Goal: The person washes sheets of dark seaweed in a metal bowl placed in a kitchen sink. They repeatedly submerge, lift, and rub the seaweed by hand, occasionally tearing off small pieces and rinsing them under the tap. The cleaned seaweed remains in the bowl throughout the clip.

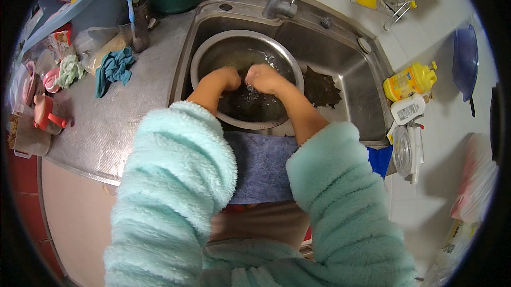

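Observation:
A round metal basin (247, 34) holding murky water sits in the left part of the stainless steel sink. Inside its rim, my left hand (229, 78) and my right hand (261, 78) are close together at the water, fingers curled inwards. Blur and the water hide whether either one grips anything. Ripples and bright splashes show around the right fingers. The water looks dark and greenish below them. Beside the basin, on the sink floor, lies a dark brown-green sheet with ragged edges (321, 87), perhaps seaweed. My fluffy mint sleeves are pushed up the forearms.
Behind the basin stands a metal faucet (275, 7). A blue-grey towel (261, 167) hangs over the front edge. Left on the counter are a teal cloth (113, 69) and a cup with a blue-handled brush (131, 3). A yellow bottle (409, 81) stands right.

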Demonstrator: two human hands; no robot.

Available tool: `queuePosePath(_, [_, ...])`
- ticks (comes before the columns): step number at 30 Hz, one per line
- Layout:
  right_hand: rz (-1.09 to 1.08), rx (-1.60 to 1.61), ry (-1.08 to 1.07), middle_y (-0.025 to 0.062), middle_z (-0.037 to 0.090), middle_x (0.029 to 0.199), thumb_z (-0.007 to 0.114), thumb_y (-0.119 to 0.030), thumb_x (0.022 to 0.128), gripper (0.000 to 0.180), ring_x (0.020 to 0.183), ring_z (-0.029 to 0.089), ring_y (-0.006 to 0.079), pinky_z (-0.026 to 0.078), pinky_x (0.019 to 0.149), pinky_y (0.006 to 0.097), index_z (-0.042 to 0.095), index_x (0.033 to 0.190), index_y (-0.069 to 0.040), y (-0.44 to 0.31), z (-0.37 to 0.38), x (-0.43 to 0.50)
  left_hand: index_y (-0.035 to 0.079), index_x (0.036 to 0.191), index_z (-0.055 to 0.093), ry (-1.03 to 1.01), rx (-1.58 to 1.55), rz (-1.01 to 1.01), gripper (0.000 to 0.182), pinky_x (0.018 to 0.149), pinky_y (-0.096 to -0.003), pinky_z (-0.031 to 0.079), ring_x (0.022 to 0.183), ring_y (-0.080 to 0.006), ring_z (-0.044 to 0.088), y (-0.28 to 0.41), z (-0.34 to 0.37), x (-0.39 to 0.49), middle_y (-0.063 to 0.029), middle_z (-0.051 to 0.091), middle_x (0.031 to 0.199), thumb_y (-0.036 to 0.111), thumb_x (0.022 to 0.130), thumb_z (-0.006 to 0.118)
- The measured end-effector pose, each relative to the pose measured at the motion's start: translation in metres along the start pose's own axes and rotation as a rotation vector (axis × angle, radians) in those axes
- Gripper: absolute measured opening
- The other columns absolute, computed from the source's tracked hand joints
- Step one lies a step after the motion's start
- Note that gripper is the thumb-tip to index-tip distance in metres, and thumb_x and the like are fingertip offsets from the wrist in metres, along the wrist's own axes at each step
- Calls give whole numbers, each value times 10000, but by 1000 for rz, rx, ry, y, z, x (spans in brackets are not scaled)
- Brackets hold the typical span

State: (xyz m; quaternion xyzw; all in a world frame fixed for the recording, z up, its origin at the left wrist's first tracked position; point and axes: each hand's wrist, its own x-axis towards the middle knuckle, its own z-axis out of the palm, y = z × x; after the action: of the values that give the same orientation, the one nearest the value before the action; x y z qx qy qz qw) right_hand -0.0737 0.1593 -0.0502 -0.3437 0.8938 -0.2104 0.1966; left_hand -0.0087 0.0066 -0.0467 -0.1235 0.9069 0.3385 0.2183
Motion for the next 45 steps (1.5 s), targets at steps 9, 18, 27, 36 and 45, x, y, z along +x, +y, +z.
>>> queuePosePath(9, [-229, 1122, 574, -29, 596, 818, 596, -64, 933, 199, 588, 488, 51, 405, 510, 191, 546, 1125, -59, -46, -54, -27, -19, 1276, 536, 325, -1481, 368, 526, 1010, -358, 388, 1166, -238, 533, 24, -35, -33, -143, 586, 1254, 424, 999, 480])
queuePosePath(18, [-357, 1079, 339, 70, 666, 1030, 709, 33, 819, 356, 921, 639, 137, 525, 752, 267, 571, 1146, 3, -65, -52, -37, 13, 981, 686, 695, -966, 574, 192, 693, -237, 477, 736, -86, 588, 29, -35, -45, -11, 676, 869, 193, 913, 682])
queuePosePath(27, [-306, 1143, 482, 44, 672, 981, 597, -126, 947, 181, 879, 601, 108, 458, 810, 252, 635, 1066, 4, -65, -58, -39, 34, 1078, 677, 446, -1201, 653, 327, 763, -244, 480, 813, -79, 595, 36, -31, -47, -3, 678, 937, 328, 985, 568])
queuePosePath(36, [-313, 1089, 517, 67, 633, 1051, 591, -15, 835, 302, 960, 586, 145, 451, 875, 279, 559, 1136, -9, -68, -53, -38, 8, 1048, 675, 371, -1215, 661, 321, 760, -261, 475, 794, -90, 576, 37, -34, -53, -12, 672, 912, 300, 993, 552])
queuePosePath(45, [-152, 1200, 458, 66, 609, 978, 612, -41, 790, 272, 890, 552, 160, 431, 808, 282, 561, 1056, -17, -64, -54, -42, 31, 1114, 638, 292, -1155, 737, 301, 833, -258, 476, 885, -93, 595, 38, -33, -53, -20, 667, 1004, 289, 1012, 519])
